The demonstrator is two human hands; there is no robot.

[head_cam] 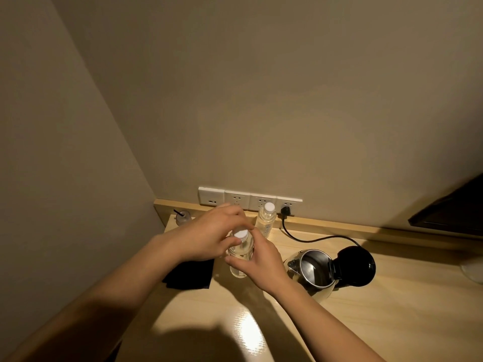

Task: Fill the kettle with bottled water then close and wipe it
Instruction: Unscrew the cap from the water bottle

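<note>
Wood desk (366, 322), pale grain, w/ a raised back ledge along the wall; bright glare patch near the front centre.

Kettle (312, 273) sits on the desk at right, just right of the hands. Steel body, shiny inside, mouth wide open. Black round lid (356, 265) flipped back to the right on its hinge. Black cord (313, 240) runs from behind the kettle up to a plug in the rightmost socket of the white socket strip (249, 201) on the wall.

Black cloth (189, 274) lies flat on the desk at left, partly under the left forearm.

Left hand (211, 236) comes in from the left, fingers curled over the top of the near bottle (240, 254), thumb + fingertips pinching around its white cap (240, 233). Right hand (261, 262) wraps the bottle body from the right, fingers pressed on the clear plastic. Bottle is upright, clear, water inside, between cloth and kettle; can't tell if its base touches the desk.

2nd bottle (266, 220) stands further back by the ledge, white cap on, clear, untouched.

Small glass jar (182, 217) w/ a dark stick in it, far left corner of the desk.
</note>
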